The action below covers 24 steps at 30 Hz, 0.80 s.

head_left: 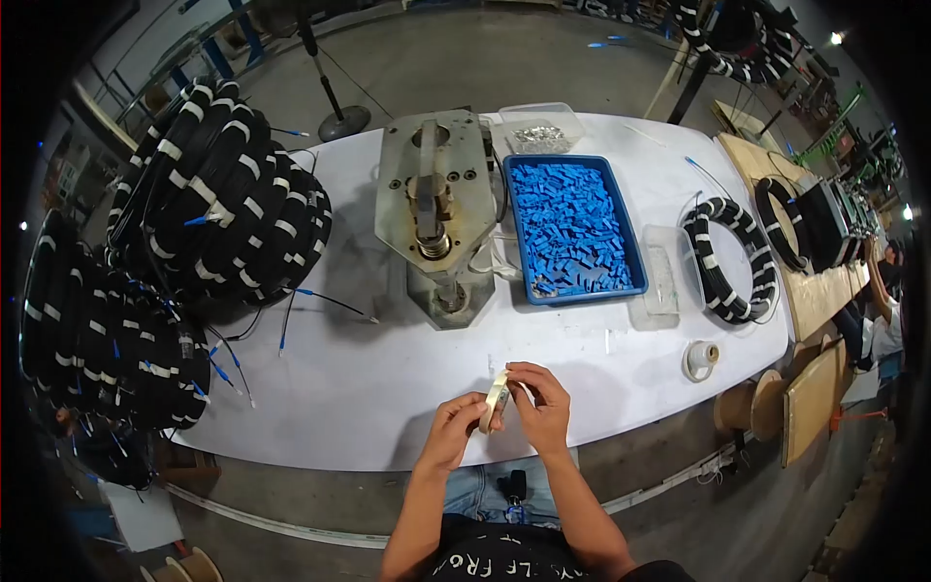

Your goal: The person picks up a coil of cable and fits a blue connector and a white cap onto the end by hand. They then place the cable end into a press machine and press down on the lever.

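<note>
Close to the table's front edge, both hands are closed on a roll of pale tape (pixel 495 399). My left hand (pixel 460 425) grips its left side, while the fingers of my right hand (pixel 539 396) hold its upper right edge. Beyond the hands stands a metal press (pixel 436 204) with a spring under its head. To the right of the press, a blue tray (pixel 635 262) holds many small blue connector pieces (pixel 572 218). A second, white roll of tape (pixel 700 359) lies at the right side of the table.
Large stacks of taped black cable coils (pixel 218 194) fill the left, with blue-tipped ends (pixel 310 294) reaching over the white table (pixel 339 407). A single cable coil (pixel 732 260), a clear box (pixel 661 281) and a tub of small metal parts (pixel 538 136) sit right. Another person (pixel 884 301) is far right.
</note>
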### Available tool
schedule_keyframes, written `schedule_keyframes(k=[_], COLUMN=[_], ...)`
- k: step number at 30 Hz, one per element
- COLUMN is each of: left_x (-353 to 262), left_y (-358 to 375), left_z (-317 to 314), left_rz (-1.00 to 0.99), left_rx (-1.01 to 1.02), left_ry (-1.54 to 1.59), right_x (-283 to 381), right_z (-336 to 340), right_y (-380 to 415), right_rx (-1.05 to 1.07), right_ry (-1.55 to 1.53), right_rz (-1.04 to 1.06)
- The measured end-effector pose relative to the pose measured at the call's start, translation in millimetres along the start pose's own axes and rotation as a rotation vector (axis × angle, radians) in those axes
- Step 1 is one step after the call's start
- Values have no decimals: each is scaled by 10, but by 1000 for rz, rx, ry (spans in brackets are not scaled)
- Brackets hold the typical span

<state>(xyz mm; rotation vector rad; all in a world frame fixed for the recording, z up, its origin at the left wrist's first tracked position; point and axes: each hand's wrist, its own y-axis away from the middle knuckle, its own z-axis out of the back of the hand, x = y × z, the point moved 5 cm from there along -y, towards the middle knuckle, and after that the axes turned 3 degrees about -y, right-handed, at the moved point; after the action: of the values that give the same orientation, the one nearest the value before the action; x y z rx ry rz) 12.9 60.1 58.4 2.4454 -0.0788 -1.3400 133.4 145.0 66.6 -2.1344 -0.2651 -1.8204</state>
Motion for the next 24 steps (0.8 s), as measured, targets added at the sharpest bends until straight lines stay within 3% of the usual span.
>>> schedule_keyframes(k=[4, 7, 10, 15, 17, 21, 24], left_x=[2, 51, 108, 183, 218, 230, 199], left_y=[76, 121, 179, 210, 205, 163, 152], left_z=[-272, -328, -360, -354, -356, -409, -489], left_rz=[2, -66, -98, -152, -145, -152, -126], left_rx=[-6, -192, -254, -253, -235, -214, -186], left_ry=[121, -6, 9, 7, 19, 24, 40], right_x=[160, 140, 180, 171, 172, 60, 81], right_z=[-35, 30, 60, 117, 128, 160, 162], right_y=[120, 179, 209, 287, 310, 385, 419], right_rx=[-20, -31, -41, -97, -66, -88, -49], right_ry=[-25, -68, -81, -164, 32, 38, 258], right_rz=[-39, -20, -24, -74, -13, -94, 36])
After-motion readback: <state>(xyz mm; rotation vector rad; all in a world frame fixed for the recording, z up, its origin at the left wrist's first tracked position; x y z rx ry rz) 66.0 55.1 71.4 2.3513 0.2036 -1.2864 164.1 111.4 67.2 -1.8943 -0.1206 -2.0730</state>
